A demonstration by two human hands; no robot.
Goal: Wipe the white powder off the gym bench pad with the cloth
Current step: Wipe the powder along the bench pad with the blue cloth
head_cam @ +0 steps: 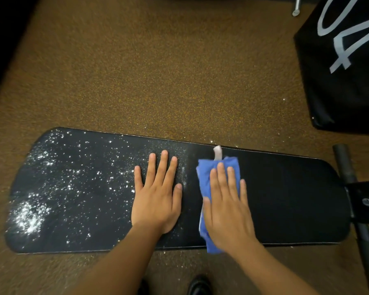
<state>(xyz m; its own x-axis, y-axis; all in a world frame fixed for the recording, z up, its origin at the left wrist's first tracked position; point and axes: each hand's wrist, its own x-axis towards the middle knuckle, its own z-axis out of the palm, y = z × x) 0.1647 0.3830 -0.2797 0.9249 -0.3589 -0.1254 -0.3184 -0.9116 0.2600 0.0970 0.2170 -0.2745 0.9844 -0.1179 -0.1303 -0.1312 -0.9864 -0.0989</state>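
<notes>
Two flat hands on a powder-strewn bench pad.

White powder (33, 216) speckles the left half of the black pad (285, 199), thickest near its left end; the right half is dark. The right hand (227, 206), fingers straight, presses a folded blue cloth (205, 173) at mid-pad. The left hand (157, 194) lies flat and empty beside it. Speckled brown floor (158, 71) surrounds; a black lettered box (347, 81) stands beyond the right end.
</notes>
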